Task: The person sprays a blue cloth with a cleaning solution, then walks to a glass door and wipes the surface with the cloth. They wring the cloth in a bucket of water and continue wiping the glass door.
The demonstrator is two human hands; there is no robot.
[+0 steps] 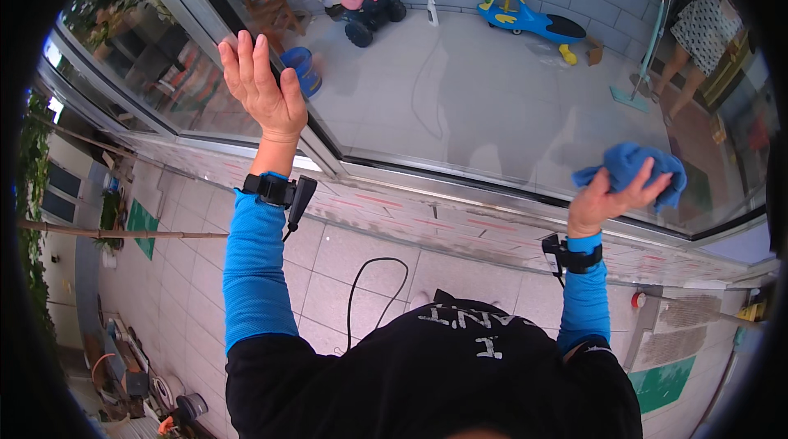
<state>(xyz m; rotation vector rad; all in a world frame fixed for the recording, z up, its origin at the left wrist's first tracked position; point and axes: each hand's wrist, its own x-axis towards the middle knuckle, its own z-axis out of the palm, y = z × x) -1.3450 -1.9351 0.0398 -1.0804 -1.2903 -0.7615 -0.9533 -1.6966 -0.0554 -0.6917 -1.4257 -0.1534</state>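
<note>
A large glass pane (492, 113) in a metal frame (443, 183) stands before me. My right hand (606, 202) presses a crumpled blue cloth (646, 171) against the lower right of the glass, fingers spread over it. My left hand (268, 88) holds nothing. Its palm lies on or close to the upright of the frame at the left, with the fingers pointing up; whether it touches cannot be told. Both wrists carry black straps over blue sleeves.
Behind the glass are a blue bucket (301, 71), a toy quad bike (363, 8), a white spray bottle (432, 10), a blue ride-on car (529, 19) and a person (705, 26) with a flat mop (631, 99). A black cable (349, 303) loops on the tiled floor; a pole (123, 233) crosses at left.
</note>
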